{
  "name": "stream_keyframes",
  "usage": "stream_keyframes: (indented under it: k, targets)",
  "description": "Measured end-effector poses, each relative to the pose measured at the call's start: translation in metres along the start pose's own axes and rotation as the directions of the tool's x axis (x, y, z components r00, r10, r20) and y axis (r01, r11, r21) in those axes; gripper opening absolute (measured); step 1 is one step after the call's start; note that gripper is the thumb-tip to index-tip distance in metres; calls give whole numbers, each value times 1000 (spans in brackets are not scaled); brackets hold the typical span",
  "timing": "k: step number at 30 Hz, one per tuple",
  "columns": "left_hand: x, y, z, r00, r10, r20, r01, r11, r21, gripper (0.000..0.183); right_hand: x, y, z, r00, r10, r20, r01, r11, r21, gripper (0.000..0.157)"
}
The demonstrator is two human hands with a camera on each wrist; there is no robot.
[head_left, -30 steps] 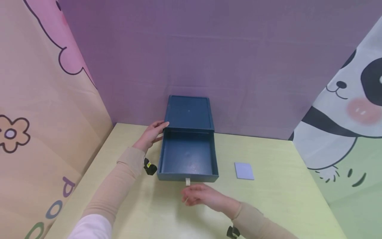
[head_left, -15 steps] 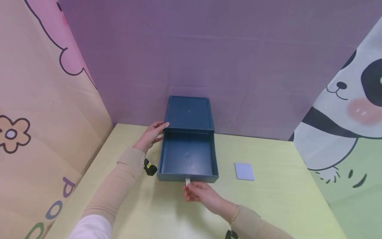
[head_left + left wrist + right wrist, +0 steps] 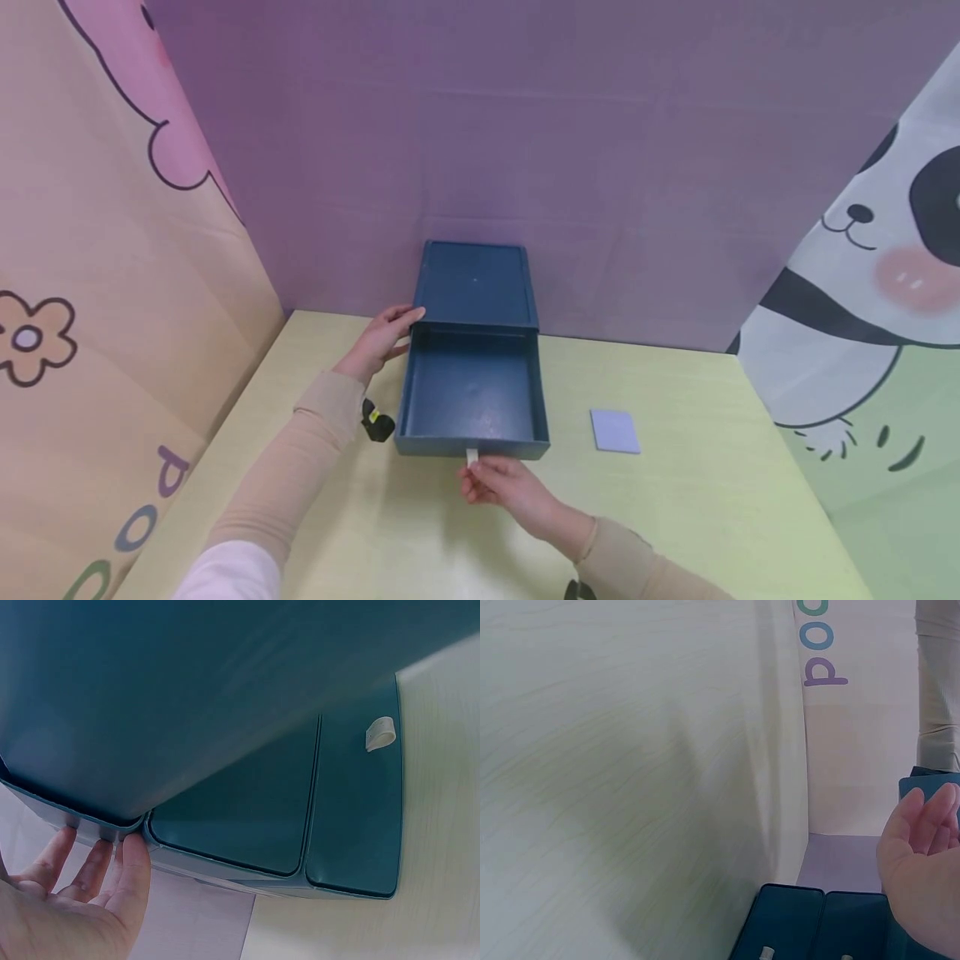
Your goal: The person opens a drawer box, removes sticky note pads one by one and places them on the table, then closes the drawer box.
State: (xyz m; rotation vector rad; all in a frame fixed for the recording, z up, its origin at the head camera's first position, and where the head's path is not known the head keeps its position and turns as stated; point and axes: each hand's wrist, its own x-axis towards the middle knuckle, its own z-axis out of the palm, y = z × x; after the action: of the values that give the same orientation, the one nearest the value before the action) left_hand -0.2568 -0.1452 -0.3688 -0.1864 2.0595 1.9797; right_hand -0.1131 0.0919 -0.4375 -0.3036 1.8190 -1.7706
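Note:
A dark blue drawer cabinet [image 3: 476, 283] stands against the purple back wall. Its top drawer [image 3: 474, 387] is pulled far out, and no objects show inside it. My left hand [image 3: 380, 340] rests on the cabinet's left side near the top front corner; in the left wrist view its fingers [image 3: 135, 870] are extended against that side. With thumb and fingers, my right hand [image 3: 510, 490] pinches the white pull tab [image 3: 472, 457] on the drawer's front. Lower drawers [image 3: 232, 802] appear closed in the left wrist view, one with a pale loop tab [image 3: 381, 733].
A flat lavender square [image 3: 615, 430] lies on the pale yellow table [image 3: 697, 500] to the right of the drawer. Printed cloth walls flank the table, with a panda [image 3: 832, 308] on the right one.
My right hand has shifted slightly up and now pinches the pull tab, which its fingertips were just below. The drawer and my left hand look unmoved.

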Motion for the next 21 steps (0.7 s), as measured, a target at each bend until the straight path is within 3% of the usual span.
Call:
stream_keyframes:
  k: [3,10,21]
  targets:
    - [1,-1,-1,1000,5,2,-5,1000,2,64,0,-1,1,1000,3,-11,-3,1000,-4,38]
    - [27,-20,-9,1000,1,-9,-1,1000,-16,67,1,0,2,1000,-1,-27,1,1000,3,38]
    - [31,-25,-7,999,23,-34,-23,1000,-4,67,4,-2,5,1000,-2,-26,3,1000,25,39]
